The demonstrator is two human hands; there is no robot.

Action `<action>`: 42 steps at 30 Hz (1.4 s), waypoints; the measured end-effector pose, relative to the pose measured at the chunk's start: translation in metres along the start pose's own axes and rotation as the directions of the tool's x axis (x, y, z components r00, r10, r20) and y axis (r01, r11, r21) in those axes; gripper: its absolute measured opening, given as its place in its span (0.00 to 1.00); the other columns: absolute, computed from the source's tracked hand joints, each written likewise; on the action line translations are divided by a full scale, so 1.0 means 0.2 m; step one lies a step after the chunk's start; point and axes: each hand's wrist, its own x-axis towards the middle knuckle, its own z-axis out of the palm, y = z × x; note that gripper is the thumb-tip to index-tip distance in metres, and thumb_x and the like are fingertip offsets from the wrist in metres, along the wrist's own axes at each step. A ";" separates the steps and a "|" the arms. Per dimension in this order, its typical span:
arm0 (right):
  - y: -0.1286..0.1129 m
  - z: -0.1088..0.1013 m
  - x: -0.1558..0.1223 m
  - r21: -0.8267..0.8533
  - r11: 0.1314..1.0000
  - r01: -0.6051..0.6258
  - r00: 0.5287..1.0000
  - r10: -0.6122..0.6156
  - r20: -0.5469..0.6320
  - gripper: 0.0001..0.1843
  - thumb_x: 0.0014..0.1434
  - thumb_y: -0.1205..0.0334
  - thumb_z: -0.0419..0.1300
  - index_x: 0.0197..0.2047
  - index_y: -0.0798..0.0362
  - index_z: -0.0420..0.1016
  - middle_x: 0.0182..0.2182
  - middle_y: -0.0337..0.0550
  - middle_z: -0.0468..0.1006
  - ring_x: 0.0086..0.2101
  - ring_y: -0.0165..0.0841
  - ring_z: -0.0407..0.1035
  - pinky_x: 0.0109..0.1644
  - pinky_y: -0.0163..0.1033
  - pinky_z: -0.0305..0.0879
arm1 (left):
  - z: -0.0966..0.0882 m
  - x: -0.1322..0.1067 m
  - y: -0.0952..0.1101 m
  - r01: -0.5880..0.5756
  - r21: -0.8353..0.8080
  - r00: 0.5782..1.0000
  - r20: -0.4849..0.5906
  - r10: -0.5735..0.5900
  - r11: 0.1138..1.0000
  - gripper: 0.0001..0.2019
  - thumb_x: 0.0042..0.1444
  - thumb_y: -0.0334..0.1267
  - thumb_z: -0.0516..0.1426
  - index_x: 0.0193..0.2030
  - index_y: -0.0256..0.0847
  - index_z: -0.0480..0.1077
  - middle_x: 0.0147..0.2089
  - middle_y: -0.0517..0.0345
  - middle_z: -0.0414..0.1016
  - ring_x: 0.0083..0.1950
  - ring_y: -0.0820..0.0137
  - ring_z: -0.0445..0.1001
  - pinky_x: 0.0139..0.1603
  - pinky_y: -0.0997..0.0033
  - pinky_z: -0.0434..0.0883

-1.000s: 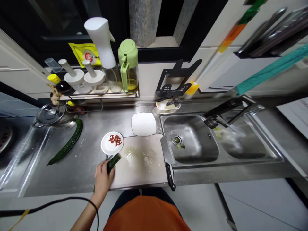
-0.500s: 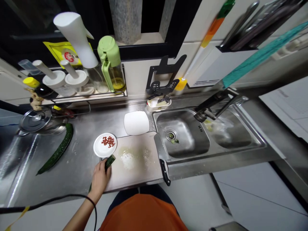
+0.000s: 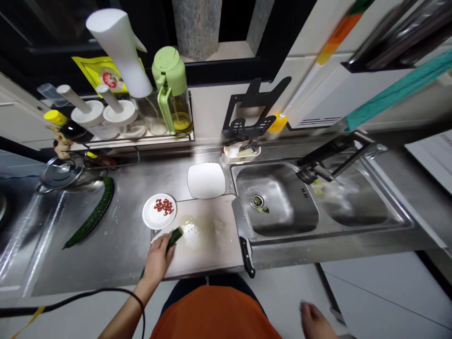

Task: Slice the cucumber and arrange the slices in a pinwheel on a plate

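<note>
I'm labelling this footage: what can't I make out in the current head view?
All in the head view:
Held cucumber: middle hidden by the left hand.
Right hand: blurred and cut off by the bottom edge; its grip is unclear.
Contents of the right basin: too blurred to name.
Utensils: ends cut off by the top edge.

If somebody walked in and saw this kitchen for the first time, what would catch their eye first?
Probably the bright orange top at the bottom centre, then the long dark green cucumber on the steel counter at the left. The chopped red bits stand out on their round white plate by the far left corner of the cutting board. The left hand grips a second cucumber at the board's left edge.
</note>
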 end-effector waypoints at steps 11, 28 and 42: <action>-0.71 0.37 0.26 -0.010 0.813 0.583 0.812 -0.582 -0.044 0.14 0.62 0.54 0.50 0.47 0.54 0.63 0.39 0.50 0.70 0.41 0.41 0.64 0.46 0.46 0.64 | 0.19 0.22 0.44 -0.169 -0.142 0.981 0.075 0.181 0.975 0.23 0.58 0.34 0.53 0.61 0.41 0.60 0.51 0.48 0.71 0.53 0.62 0.69 0.55 0.57 0.70; -0.77 0.19 0.17 0.237 0.805 0.545 0.823 -0.567 0.032 0.14 0.53 0.66 0.49 0.44 0.53 0.62 0.34 0.45 0.74 0.35 0.36 0.71 0.40 0.39 0.67 | 0.23 0.22 0.54 -0.163 0.013 0.987 -0.008 0.164 0.986 0.27 0.57 0.33 0.54 0.64 0.40 0.56 0.56 0.43 0.65 0.58 0.58 0.65 0.58 0.50 0.67; -0.95 0.22 0.20 0.367 0.740 0.564 0.707 -0.662 0.249 0.18 0.51 0.70 0.49 0.46 0.52 0.63 0.38 0.45 0.76 0.40 0.36 0.71 0.45 0.39 0.66 | 0.25 0.21 0.53 -0.173 0.018 0.984 -0.040 0.174 0.985 0.19 0.59 0.33 0.52 0.57 0.42 0.64 0.51 0.46 0.69 0.53 0.60 0.69 0.52 0.54 0.72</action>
